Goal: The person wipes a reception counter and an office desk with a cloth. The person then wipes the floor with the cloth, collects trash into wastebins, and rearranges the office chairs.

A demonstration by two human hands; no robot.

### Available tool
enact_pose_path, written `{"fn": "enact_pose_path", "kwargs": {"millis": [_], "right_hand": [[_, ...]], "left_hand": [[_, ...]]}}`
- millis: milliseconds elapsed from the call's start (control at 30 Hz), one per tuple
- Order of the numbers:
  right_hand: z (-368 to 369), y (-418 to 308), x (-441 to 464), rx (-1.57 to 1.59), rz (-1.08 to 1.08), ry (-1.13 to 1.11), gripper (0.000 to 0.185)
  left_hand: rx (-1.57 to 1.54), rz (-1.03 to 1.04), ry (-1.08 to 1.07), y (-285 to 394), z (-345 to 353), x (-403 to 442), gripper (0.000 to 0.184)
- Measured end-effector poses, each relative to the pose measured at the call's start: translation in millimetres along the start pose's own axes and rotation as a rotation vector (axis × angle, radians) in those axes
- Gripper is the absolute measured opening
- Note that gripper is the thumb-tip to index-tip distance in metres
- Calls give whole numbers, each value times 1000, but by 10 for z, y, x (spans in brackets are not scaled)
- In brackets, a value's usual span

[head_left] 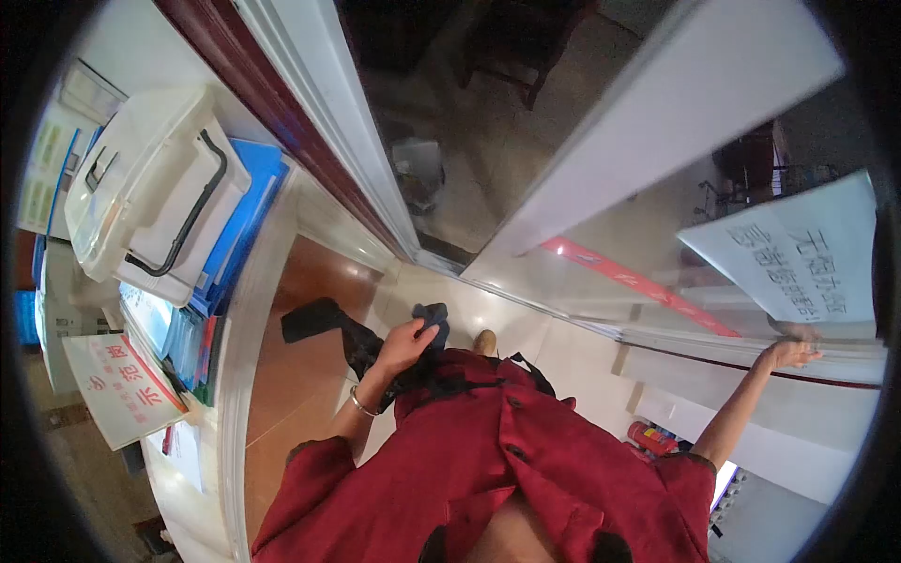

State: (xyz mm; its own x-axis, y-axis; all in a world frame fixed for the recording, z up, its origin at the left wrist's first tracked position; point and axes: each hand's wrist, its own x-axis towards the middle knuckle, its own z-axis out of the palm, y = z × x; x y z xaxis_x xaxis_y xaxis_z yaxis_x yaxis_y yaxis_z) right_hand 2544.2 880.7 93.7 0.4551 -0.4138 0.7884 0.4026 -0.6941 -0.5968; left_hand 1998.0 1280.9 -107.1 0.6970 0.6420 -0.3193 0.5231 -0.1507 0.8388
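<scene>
My left hand, with a bracelet on its wrist, is closed around a dark cloth in front of my waist. A black strap-like piece hangs beside that hand; whether it joins the cloth I cannot tell. My right hand reaches far out to the right, against the glass door just below a white paper sign. Its fingers look extended on the surface, with a reflection above them. A red strip with pale marks crosses the glass.
On the left counter stand a white lidded box with a black handle, blue folders and a red-lettered sign. Red bottle-like objects sit low at right. Past the doorway are a bin and dark wooden furniture.
</scene>
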Motion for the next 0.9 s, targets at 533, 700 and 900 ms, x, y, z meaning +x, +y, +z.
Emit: {"fn": "enact_pose_path", "kwargs": {"millis": [533,700,900], "right_hand": [[34,1917,1329,235,-38,-88,59],[-122,2032,1369,-147,-44,-390,48],[-800,2286,27,-474,54,-300,23]], "left_hand": [[70,-58,56,431,484,-20,38],[106,-104,54,334,522,73,36],[29,36,-18,326,198,487,33]]}}
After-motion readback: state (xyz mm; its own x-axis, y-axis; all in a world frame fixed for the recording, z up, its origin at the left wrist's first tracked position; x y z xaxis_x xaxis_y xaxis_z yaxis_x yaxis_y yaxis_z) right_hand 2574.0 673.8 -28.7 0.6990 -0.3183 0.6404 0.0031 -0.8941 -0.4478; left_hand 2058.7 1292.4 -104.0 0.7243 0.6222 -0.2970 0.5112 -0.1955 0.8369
